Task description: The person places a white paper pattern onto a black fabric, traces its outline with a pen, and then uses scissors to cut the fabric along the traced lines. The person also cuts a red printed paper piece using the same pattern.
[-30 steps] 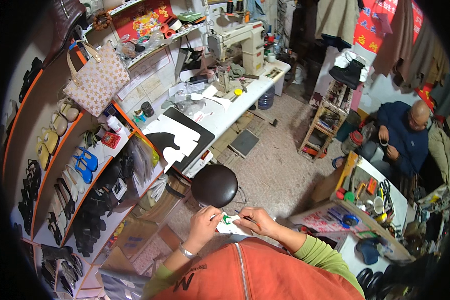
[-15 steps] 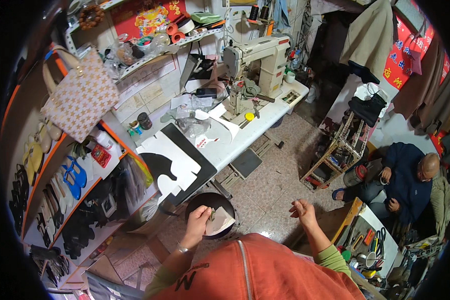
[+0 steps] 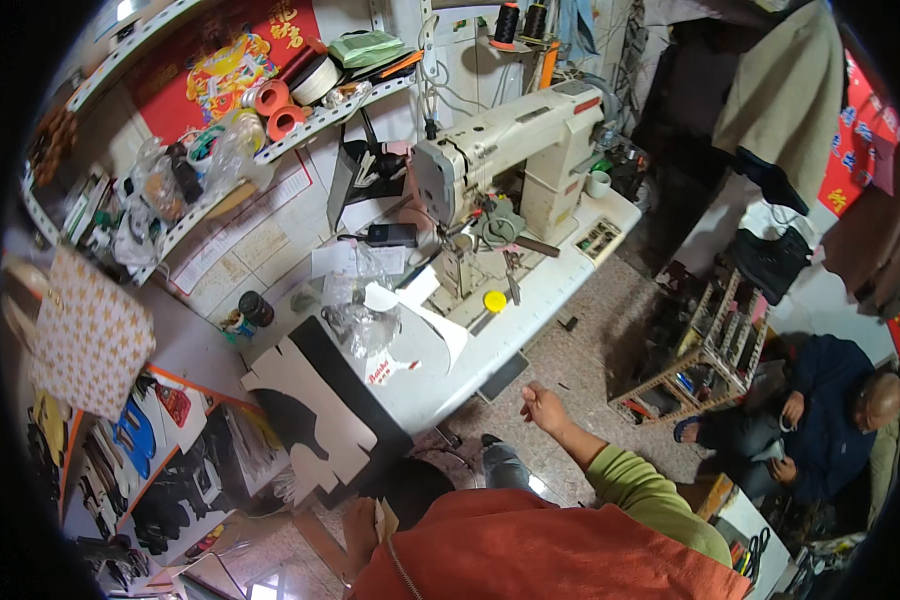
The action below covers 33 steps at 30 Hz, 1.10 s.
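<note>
Low in front of my body, my left hand is closed on a thin cream piece, seen nearly edge-on and partly hidden by my red top. Whether it is leather, cloth or paper I cannot tell. My right hand is raised over the floor, just off the near edge of the white worktable. Its fingers are curled together, and anything between them is hidden. Beyond it on the table stands a cream sewing machine, with a yellow round lid and a pair of scissors close by.
A black board and cut cream sheet overhang the table's left end. A dark round stool stands below. Shoe shelves and a starred handbag are left. Right are a metal rack and a seated person.
My body and view have shifted toward the sewing machine. My left hand has dropped close to my body with the cream piece; my right hand has come forward, nearer the table.
</note>
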Each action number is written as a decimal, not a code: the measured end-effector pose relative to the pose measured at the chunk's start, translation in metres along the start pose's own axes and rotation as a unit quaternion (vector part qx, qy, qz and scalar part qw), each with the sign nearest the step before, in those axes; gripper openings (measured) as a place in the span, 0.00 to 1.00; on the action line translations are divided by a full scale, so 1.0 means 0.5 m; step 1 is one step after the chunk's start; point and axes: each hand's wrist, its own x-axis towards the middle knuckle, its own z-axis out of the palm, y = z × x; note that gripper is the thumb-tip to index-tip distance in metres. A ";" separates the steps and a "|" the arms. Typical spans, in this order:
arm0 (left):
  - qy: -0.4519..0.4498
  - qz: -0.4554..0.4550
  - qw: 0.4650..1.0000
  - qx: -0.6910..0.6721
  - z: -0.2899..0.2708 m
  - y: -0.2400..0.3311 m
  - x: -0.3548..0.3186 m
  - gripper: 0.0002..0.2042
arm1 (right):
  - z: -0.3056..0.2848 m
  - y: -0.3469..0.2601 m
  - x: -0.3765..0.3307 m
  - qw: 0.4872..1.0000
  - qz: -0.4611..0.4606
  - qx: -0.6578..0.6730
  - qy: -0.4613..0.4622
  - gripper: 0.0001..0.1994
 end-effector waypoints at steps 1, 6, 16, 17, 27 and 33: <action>0.015 0.017 1.000 0.003 0.010 -0.024 0.023 0.14 | -0.007 -0.016 0.056 0.999 -0.027 -0.025 0.009 0.19; 0.002 -0.166 0.969 -0.185 0.026 0.024 0.111 0.15 | -0.049 -0.062 0.282 0.966 -0.115 -0.219 0.079 0.14; -0.018 -0.234 0.940 -0.248 0.134 0.209 0.209 0.15 | -0.052 -0.075 0.479 0.952 -0.184 -0.231 0.084 0.09; -0.018 -0.218 0.936 -0.275 0.131 0.171 0.218 0.15 | -0.045 -0.078 0.480 0.950 -0.196 -0.228 0.082 0.09; 0.030 0.035 0.997 0.061 0.153 0.180 0.212 0.10 | -0.017 -0.147 0.415 0.884 -0.392 -0.255 -0.007 0.17; 0.048 -0.026 0.997 0.048 0.172 0.169 0.185 0.09 | 0.122 -0.271 0.432 0.865 -0.451 -0.195 -0.100 0.27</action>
